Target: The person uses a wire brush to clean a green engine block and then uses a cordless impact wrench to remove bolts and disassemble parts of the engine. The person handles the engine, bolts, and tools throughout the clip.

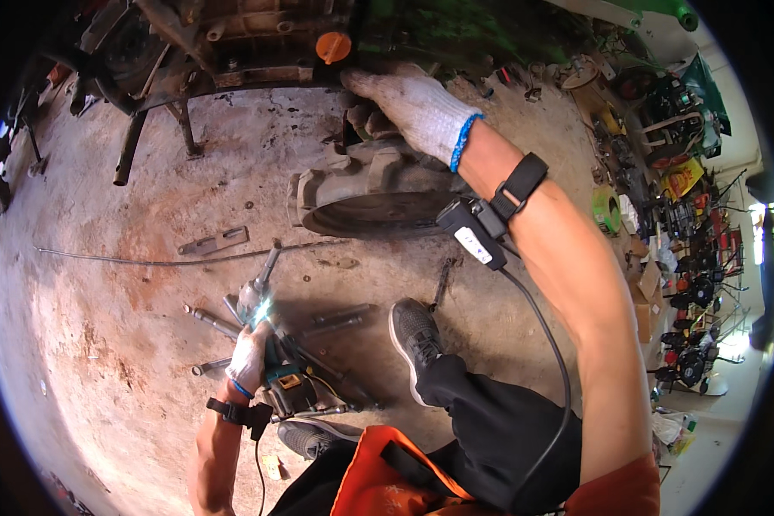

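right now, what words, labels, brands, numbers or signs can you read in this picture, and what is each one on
None reads clearly.
White label on the strapped black box: marks too small.
Orange cloth: pale marks, too small.
Yellow package at right: red marks, blurred.

No legible lettering in view

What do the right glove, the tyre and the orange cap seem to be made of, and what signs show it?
Right glove: knitted fabric, perhaps cotton, matt white; fine texture and a close-fitting cuff.
Tyre: probably rubber, dull and dusty; thick moulded lugs.
Orange cap: likely plastic, fairly smooth; evenly coloured, though painted metal is possible.
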